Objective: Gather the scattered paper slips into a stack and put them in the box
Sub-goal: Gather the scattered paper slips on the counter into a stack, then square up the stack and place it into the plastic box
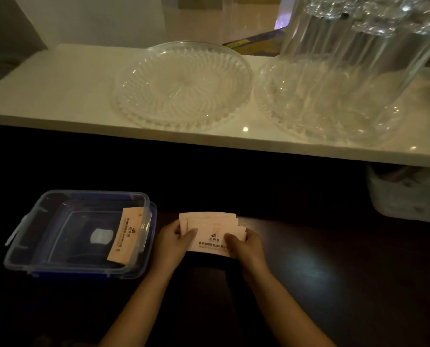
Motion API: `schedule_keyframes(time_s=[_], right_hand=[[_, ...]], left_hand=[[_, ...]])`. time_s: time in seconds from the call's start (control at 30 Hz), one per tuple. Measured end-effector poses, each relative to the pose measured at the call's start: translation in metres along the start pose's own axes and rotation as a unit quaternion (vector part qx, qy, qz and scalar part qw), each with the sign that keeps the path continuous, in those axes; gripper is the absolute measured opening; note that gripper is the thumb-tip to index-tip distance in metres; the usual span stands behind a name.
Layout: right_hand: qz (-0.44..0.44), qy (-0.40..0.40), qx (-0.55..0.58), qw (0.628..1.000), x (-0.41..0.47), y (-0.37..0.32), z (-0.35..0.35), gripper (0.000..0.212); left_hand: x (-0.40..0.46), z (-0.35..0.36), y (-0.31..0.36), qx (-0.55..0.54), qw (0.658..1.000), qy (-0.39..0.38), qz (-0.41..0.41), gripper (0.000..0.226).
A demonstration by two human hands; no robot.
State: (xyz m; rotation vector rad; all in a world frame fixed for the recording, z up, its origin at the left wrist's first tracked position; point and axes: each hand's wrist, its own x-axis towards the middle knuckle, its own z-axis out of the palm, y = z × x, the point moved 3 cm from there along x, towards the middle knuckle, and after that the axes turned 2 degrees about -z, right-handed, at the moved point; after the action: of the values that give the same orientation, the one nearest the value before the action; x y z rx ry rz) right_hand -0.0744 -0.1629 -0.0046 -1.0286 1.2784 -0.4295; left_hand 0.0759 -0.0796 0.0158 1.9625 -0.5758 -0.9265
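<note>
A loose stack of pale pink paper slips point(210, 229) with printed dark text is held upright on the dark table, right of the box. My left hand point(176, 242) grips its left edge, thumb across the front. My right hand point(244, 246) grips its right edge, where the slips fan out unevenly. A clear plastic box point(58, 265) with blue rim and clips sits open at the left. One more pink slip point(127, 236) leans inside against the box's right wall.
A white shelf point(58, 96) runs above the dark table point(334, 284). On it stand a clear glass plate point(183, 83) and a ribbed clear cover over a second dish point(346, 83). A pale plastic container point(406, 196) sits under the shelf at the right.
</note>
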Motion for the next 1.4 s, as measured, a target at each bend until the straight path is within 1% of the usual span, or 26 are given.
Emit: schedule_keyframes(time_s=[0.17, 0.3, 0.33, 0.4, 0.43, 0.47, 0.5, 0.57, 0.63, 0.67, 0.7, 0.77, 0.87, 0.93, 0.97, 1.0, 1.07, 1.1, 1.17, 1.23, 1.33, 1.4], right_hand=[[0.021, 0.014, -0.059, 0.998, 0.013, 0.008, 0.009, 0.028], [0.014, 0.02, -0.11, 0.994, 0.018, 0.011, 0.012, 0.029], [0.019, 0.021, -0.123, 0.992, 0.019, 0.012, 0.013, 0.029], [0.025, 0.019, -0.158, 0.987, 0.021, 0.012, 0.012, 0.029], [0.023, 0.018, -0.168, 0.985, 0.021, 0.012, 0.01, 0.028], [0.017, 0.019, -0.172, 0.985, 0.021, 0.013, 0.008, 0.028], [0.01, 0.022, -0.17, 0.985, 0.021, 0.013, 0.006, 0.033], [-0.008, 0.025, -0.169, 0.985, 0.021, 0.015, 0.002, 0.05], [-0.023, 0.012, -0.188, 0.982, 0.022, 0.016, -0.001, 0.074], [-0.028, -0.002, -0.208, 0.978, 0.023, 0.015, -0.001, 0.081], [-0.032, -0.019, -0.228, 0.973, 0.024, 0.013, -0.002, 0.084], [-0.038, -0.053, -0.249, 0.966, 0.025, 0.011, -0.006, 0.081], [-0.061, -0.093, -0.237, 0.965, 0.022, 0.009, -0.012, 0.064], [-0.101, -0.091, -0.225, 0.965, 0.015, 0.011, -0.017, 0.056], [-0.121, -0.085, -0.213, 0.966, 0.01, 0.013, -0.019, 0.057], [-0.14, -0.081, -0.199, 0.967, 0.005, 0.015, -0.021, 0.062], [-0.19, -0.073, -0.203, 0.958, -0.008, 0.019, -0.027, 0.078], [-0.221, -0.065, -0.224, 0.947, -0.015, 0.021, -0.03, 0.085], [-0.292, -0.044, -0.264, 0.918, -0.027, 0.025, -0.039, 0.087], [-0.337, -0.02, -0.276, 0.9, -0.039, 0.031, -0.05, 0.084], [-0.362, 0.025, -0.301, 0.882, -0.052, 0.041, -0.069, 0.082], [-0.353, 0.042, -0.312, 0.881, -0.056, 0.05, -0.077, 0.083]], left_hand=[[0.017, -0.002, -0.01, 0.076, 0.997, 0.015, 0.004, 0.026], [0.02, -0.004, -0.012, 0.113, 0.991, 0.067, 0.036, 0.031], [0.021, -0.004, -0.013, 0.121, 0.99, 0.071, 0.032, 0.037], [0.024, -0.005, -0.019, 0.162, 0.984, 0.07, -0.009, 0.058], [0.026, -0.006, -0.021, 0.179, 0.981, 0.059, -0.039, 0.066], [0.028, -0.007, -0.023, 0.179, 0.981, 0.039, -0.062, 0.068], [0.03, -0.006, -0.024, 0.16, 0.984, 0.012, -0.073, 0.062], [0.031, -0.005, -0.023, 0.109, 0.991, -0.04, -0.072, 0.042], [0.032, -0.004, -0.023, 0.08, 0.992, -0.066, -0.074, 0.036], [0.034, -0.004, -0.024, 0.066, 0.992, -0.076, -0.081, 0.037], [0.034, -0.005, -0.025, 0.053, 0.991, -0.086, -0.088, 0.038], [0.034, -0.005, -0.025, 0.046, 0.989, -0.103, -0.094, 0.042], [0.028, -0.005, -0.028, 0.061, 0.989, -0.11, -0.072, 0.052], [0.019, -0.004, -0.029, 0.035, 0.991, -0.117, -0.053, 0.058], [0.014, -0.002, -0.03, 0.01, 0.991, -0.127, -0.045, 0.059], [0.008, 0.0, -0.031, -0.016, 0.99, -0.138, -0.036, 0.061], [-0.007, 0.009, -0.03, -0.07, 0.986, -0.151, -0.018, 0.062], [-0.015, 0.015, -0.028, -0.101, 0.984, -0.143, -0.015, 0.057], [-0.03, 0.028, -0.022, -0.168, 0.982, -0.092, -0.01, 0.042], [-0.043, 0.043, -0.019, -0.223, 0.974, -0.035, 0.012, 0.043], [-0.055, 0.065, -0.016, -0.265, 0.964, 0.002, 0.026, 0.042], [-0.058, 0.077, -0.021, -0.265, 0.964, 0.02, 0.006, 0.032]])
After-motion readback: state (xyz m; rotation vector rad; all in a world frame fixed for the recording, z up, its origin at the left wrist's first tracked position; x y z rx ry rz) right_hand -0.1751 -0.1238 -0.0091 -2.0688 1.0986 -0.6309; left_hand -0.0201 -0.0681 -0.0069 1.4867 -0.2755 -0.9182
